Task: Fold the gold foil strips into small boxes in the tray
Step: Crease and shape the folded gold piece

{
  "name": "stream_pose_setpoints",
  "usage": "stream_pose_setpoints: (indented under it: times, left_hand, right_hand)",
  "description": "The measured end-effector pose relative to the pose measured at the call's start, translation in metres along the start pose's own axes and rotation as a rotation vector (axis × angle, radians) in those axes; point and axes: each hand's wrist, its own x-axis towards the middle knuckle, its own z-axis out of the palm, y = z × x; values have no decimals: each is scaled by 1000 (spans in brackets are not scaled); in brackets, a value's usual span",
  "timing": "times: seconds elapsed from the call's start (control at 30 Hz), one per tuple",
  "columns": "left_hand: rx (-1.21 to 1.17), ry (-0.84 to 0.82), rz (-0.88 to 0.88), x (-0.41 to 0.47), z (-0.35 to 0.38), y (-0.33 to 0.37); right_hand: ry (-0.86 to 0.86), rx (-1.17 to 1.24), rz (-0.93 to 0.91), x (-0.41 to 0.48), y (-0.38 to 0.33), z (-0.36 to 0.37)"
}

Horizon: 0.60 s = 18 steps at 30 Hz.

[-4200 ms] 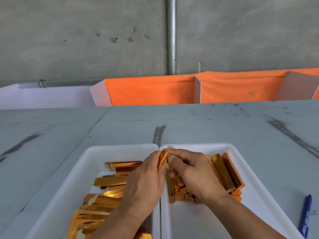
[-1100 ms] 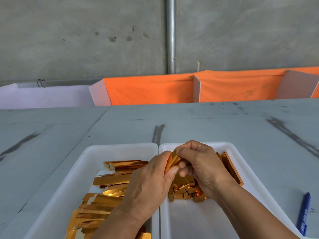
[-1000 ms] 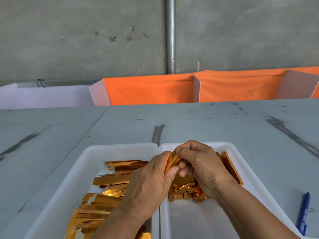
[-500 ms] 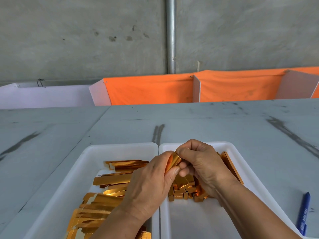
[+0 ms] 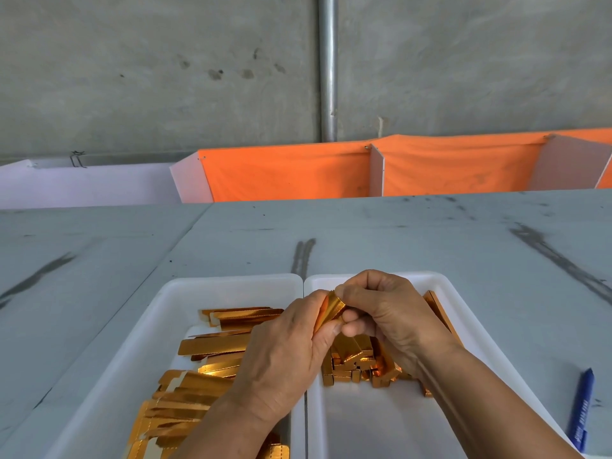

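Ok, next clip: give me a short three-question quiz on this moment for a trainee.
1. What do the left hand and the right hand pinch between them?
2. True or false: the blue pen lies on the table, outside the right tray.
3. The flat gold strips lie in or on: A) the left tray B) the right tray C) the table.

Key: 1) a gold foil piece, held above the seam between the trays; 2) true; 3) A.
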Motion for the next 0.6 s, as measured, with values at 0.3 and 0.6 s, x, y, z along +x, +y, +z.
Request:
stream_pose_setpoints:
  times: [0.3, 0.6]
  left_hand:
    - [-37, 21, -42, 1, 2, -2]
    - [-93, 33, -82, 1, 0, 0]
  right_hand:
    - [-47, -40, -66, -1, 2, -3]
    - [-96, -8, -93, -3, 0, -3]
